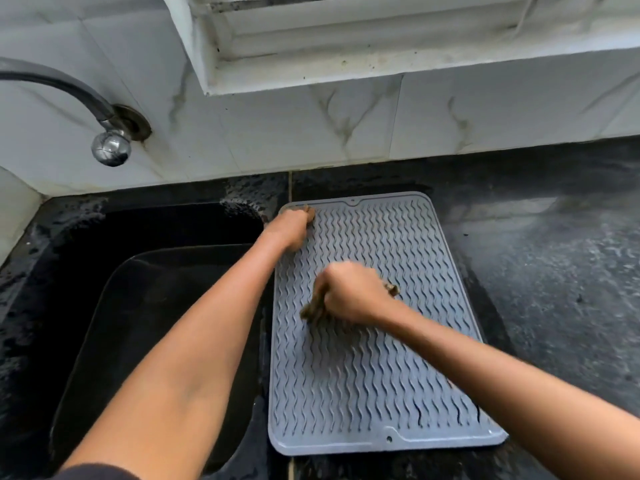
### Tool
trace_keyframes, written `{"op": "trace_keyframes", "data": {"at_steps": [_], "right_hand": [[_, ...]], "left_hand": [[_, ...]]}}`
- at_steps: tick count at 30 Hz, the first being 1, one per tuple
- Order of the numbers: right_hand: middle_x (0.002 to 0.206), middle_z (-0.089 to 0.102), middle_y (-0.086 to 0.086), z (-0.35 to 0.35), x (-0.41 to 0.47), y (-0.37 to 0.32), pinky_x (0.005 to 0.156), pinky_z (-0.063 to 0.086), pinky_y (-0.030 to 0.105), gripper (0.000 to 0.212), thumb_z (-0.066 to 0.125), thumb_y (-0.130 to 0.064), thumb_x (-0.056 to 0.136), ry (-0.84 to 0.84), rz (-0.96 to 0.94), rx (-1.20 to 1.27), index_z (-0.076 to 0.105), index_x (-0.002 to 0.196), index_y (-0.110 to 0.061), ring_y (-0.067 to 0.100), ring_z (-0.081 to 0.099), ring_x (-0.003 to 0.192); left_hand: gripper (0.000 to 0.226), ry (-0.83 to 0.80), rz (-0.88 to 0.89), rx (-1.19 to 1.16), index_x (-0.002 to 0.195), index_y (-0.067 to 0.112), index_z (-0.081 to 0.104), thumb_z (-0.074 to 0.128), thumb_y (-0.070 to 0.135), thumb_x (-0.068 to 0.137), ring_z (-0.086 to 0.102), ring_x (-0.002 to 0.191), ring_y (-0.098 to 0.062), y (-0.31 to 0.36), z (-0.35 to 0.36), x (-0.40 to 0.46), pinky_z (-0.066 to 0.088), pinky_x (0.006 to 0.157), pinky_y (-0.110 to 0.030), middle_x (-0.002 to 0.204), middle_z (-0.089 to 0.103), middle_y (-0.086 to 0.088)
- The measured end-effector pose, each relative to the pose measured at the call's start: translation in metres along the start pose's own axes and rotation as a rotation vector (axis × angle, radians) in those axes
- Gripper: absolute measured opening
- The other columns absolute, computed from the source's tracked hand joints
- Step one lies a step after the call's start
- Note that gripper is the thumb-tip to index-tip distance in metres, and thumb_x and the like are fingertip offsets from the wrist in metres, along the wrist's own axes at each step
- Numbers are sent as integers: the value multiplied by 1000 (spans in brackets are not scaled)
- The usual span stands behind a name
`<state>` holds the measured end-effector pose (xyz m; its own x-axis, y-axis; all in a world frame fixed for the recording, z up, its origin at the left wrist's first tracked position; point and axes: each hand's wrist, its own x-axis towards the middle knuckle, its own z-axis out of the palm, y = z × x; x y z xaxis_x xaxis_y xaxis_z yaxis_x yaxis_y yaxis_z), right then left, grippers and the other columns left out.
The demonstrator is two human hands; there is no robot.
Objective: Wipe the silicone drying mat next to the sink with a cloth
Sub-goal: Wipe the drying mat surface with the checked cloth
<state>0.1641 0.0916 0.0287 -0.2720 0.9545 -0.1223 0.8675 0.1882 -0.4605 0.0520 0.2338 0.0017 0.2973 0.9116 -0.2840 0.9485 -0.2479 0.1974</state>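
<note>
Mat [381, 341] lies flat on the dark tabletop [554, 271], centre-right of frame, left edge just beside the sink [145, 306]. Long axis runs bottom of frame to top, slightly tilted.

My right hand [353, 294] sits mid-mat, a bit above centre. Grip is curled into a fist, pinching a bunched brownish cloth [313, 308]; cloth ends stick out on both sides of the fist and the lower-left end touches the mat ribs. Hand and cloth are motion-blurred, so I judge I'm mid-stroke.

My left hand [294, 226] is at the mat's upper-left corner, fingers curled down on the rim. Looks like it's pinning or pinching that corner to keep the mat from sliding; I can't tell whether fingers go under the edge.

Key relation: most unwiped area, as I judge it, lies toward the bottom of frame from the cloth, along the long axis. A smaller strip lies toward the top and right edge. Right hand is the nearer one to all of it; left stays the anchor.

Containers: sink fills the left half of frame, dark basin, nothing visible inside it. Tap [104, 133] comes off the tiled wall at upper left, not over the mat. Nothing stands on the mat, apart from a few dark marks near its lower-right corner.

Risk: a hard stroke toward the bottom could drag the mat.
</note>
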Motion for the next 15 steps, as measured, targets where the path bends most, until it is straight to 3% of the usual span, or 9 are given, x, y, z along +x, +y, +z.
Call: {"op": "trace_keyframes", "data": {"at_steps": [4,9,12,15], "right_hand": [[102,67,10,-6,59,20,79,50,41,20,55,-7,84,368,231,24,67,98,-13,30,59,95],[127,56,9,29,56,20,90,42,44,42,48,-3,87,311,121,-200,50,128,-10,31,49,113],[121,61,8,45,14,11,86,45,44,35,44,-1,87,317,-16,-186,59,118,-9,29,51,109],[104,70,7,59,-44,-3,72,48,40,32,44,0,81,300,-113,-119,68,102,-8,29,59,96]], "left_hand": [[40,76,-68,-365,137,9,50,44,14,97,39,137,-26,-7,13,-14,27,113,-29,146,46,-11],[44,14,-90,-485,142,8,41,38,20,100,26,144,-22,-11,27,-20,18,117,-29,155,30,-7],[49,-27,-95,-460,148,12,29,33,22,100,15,147,-20,-7,28,-19,10,118,-27,159,16,-3],[50,-29,-98,-452,149,11,24,31,20,101,10,148,-19,-4,30,-22,7,119,-29,160,11,-4]]}}
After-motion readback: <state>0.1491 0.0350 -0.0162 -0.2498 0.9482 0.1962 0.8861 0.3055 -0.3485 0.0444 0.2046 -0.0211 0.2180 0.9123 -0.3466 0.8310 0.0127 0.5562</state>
